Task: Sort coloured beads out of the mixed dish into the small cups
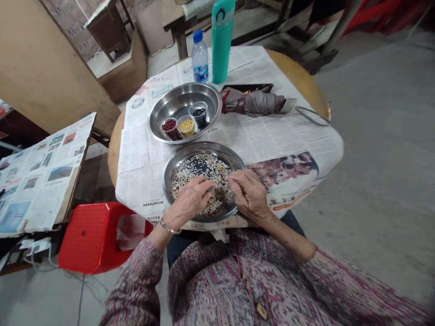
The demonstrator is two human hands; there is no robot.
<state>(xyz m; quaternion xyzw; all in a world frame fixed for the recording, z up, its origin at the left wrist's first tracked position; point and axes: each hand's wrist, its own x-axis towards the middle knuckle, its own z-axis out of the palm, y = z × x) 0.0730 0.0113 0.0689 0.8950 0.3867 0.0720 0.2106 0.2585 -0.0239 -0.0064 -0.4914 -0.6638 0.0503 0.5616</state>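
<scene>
Mixed grains [200, 174] remain spread across a steel bowl [204, 146], the left hand [188, 201] and right hand [248, 195] curled closed over them; whether grains are held cannot be told. Three filled cups [187, 127] of red, yellow and black grains are kept in a second bowl [183, 88].

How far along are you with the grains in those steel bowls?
Done: the upper steel bowl holds three small cups of separated red, yellow and black grains. In hand: the left hand and right hand are both at the lower steel bowl. Left: mixed pale and dark grains still cover most of it.
</scene>
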